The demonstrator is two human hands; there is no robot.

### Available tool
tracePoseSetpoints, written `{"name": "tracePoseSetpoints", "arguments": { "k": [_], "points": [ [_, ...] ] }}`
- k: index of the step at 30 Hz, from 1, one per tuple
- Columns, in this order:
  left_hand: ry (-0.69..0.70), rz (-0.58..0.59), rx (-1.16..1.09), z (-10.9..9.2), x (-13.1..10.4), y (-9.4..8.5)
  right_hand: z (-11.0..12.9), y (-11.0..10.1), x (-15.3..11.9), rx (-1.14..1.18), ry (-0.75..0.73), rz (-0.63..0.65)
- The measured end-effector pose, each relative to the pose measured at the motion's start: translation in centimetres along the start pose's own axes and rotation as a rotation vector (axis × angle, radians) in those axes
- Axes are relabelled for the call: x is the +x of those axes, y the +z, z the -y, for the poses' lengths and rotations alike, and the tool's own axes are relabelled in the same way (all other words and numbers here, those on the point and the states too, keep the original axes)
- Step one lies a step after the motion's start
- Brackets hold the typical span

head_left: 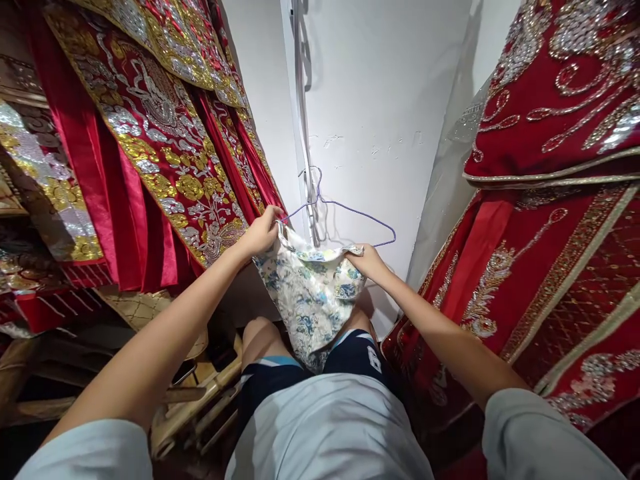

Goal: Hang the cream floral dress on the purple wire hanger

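Note:
A white sleeveless garment [320, 293] with a blue and green floral print hangs between my hands, in front of my knees. My left hand [264, 232] pinches its left shoulder by the left end of a purple wire hanger [360, 215]. That shoulder seems to lie over the hanger's arm, though my fingers partly hide the spot. The right shoulder is gripped in my right hand [367, 262], below the hanger's right arm, which shows bare. The hanger's hook points up beside a white metal upright on the wall.
Red embroidered costumes with gold and silver sequins hang on the left [185, 167], and beaded red garments [560, 133] on the right. A white wall [370, 100] with a slotted upright [300, 100] stands ahead. Bamboo furniture [210, 393] sits at lower left.

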State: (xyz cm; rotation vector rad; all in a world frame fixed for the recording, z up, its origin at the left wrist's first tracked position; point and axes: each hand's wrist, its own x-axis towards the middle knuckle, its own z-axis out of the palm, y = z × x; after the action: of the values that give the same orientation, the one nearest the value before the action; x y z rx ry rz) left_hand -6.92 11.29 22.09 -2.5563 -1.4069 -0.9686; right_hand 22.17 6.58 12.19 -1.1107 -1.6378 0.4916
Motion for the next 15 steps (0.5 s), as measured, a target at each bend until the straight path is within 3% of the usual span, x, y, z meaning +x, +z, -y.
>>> {"name": "tracePoseSetpoints", "arguments": {
  "k": [2,4,6,8,11,15],
  "points": [
    [0.050,0.045,-0.026,0.2,0.2,0.3,0.3,-0.7,-0.4,-0.006,-0.093,-0.026],
    [0.069,0.057,-0.025,0.8,0.3,0.6,0.5,-2.1,-0.5,-0.031,-0.149,-0.135],
    [0.081,0.055,-0.008,1.4,0.4,0.7,0.5,-3.8,0.0,-0.070,-0.137,-0.260],
    [0.099,0.056,0.037,1.7,0.5,0.6,0.2,-5.6,0.8,-0.091,-0.102,-0.300],
    [0.095,0.037,0.102,1.7,0.7,0.4,-0.2,-7.9,2.2,-0.088,-0.043,-0.194],
    [-0.016,-0.139,0.102,2.3,0.1,-0.4,0.4,-9.3,3.2,0.061,0.064,-0.025]
  ]
}}
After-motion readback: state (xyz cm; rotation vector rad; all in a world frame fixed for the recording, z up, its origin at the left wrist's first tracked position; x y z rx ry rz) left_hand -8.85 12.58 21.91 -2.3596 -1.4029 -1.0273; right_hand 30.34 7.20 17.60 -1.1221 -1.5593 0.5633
